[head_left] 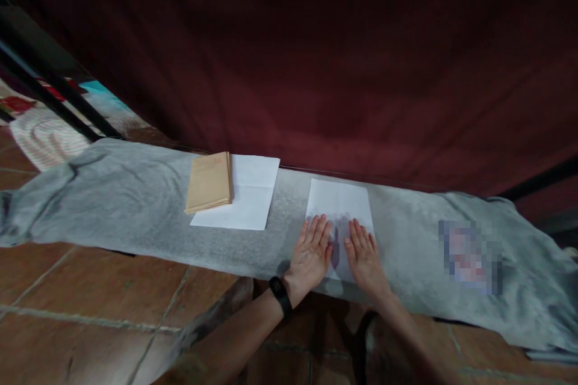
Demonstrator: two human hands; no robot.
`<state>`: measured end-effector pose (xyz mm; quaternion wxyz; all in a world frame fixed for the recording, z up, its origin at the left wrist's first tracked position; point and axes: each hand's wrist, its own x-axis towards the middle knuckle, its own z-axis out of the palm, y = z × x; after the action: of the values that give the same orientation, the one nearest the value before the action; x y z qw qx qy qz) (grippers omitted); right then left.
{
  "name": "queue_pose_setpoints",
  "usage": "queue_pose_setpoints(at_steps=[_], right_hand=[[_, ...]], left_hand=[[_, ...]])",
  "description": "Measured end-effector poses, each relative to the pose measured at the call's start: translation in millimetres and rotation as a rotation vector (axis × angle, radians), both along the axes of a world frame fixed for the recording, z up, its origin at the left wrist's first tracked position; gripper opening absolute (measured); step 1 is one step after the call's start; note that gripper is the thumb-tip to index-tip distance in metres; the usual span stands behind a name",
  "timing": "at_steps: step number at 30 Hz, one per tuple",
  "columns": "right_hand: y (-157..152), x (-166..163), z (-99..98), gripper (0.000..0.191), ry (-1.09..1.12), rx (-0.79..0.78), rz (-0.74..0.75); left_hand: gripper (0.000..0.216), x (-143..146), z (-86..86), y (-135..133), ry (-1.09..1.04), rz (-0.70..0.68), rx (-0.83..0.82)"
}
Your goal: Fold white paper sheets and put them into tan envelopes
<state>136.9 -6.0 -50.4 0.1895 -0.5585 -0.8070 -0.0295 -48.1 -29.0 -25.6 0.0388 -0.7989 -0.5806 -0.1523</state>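
A white sheet of paper [339,197] lies on the grey cloth, upper part bare and lower part under my hands. My left hand [312,251] rests flat on the sheet's left side, fingers stretched out and pointing away from me. On the right side of the same sheet, my right hand [365,255] is laid flat too, its fingers extended. A narrow gap of paper shows between the two hands. To the left, a stack of brown envelopes [209,181] sits partly over more white paper [255,192], which has a crease across it.
Grey cloth [289,240] covers the long narrow surface. A dark red curtain [325,84] hangs right behind it. Toward the right end is a blurred, pixelated patch [470,257]. Black metal bars [58,84] and fabric stand at the left; tiled floor [90,295] lies below.
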Motion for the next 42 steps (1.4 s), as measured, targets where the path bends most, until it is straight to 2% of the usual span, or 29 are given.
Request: queue_pose_setpoints(at_steps=[3, 6, 15, 21, 28, 31, 34, 36, 42], right_hand=[[-9, -14, 2.6, 0.053, -0.062, -0.025, 0.110], [-14, -10, 2.4, 0.051, -0.126, -0.015, 0.132], [-13, 34, -5.1, 0.058, -0.170, 0.091, 0.051], [-13, 43, -9.6, 0.063, -0.171, 0.086, 0.010], [-9, 26, -2.8, 0.065, -0.095, 0.032, -0.099], [-9, 6, 3.5, 0.060, -0.027, -0.008, -0.042], [-9, -14, 5.5, 0.053, -0.005, -0.032, 0.055], [-10, -21, 4.6, 0.051, 0.007, -0.014, 0.053], [-12, -7, 1.7, 0.057, -0.028, 0.008, 0.014]], left_hand=[[0.054, 4, -2.1, -2, -0.008, -0.091, -0.055], [0.054, 0, -3.6, -5, -0.017, -0.148, -0.092], [0.060, -5, -3.9, -10, -0.021, -0.137, -0.110], [0.059, -2, -1.4, -11, 0.009, -0.125, -0.128], [0.053, -1, 9.4, -3, 0.013, -0.107, -0.145], [0.050, 3, 12.3, 7, -0.017, -0.068, -0.083], [0.053, 6, 7.7, 17, -0.016, -0.058, -0.064], [0.054, 6, 1.4, 20, 0.007, -0.054, -0.072], [0.054, -13, -10.9, 21, 0.074, -0.012, -0.075]])
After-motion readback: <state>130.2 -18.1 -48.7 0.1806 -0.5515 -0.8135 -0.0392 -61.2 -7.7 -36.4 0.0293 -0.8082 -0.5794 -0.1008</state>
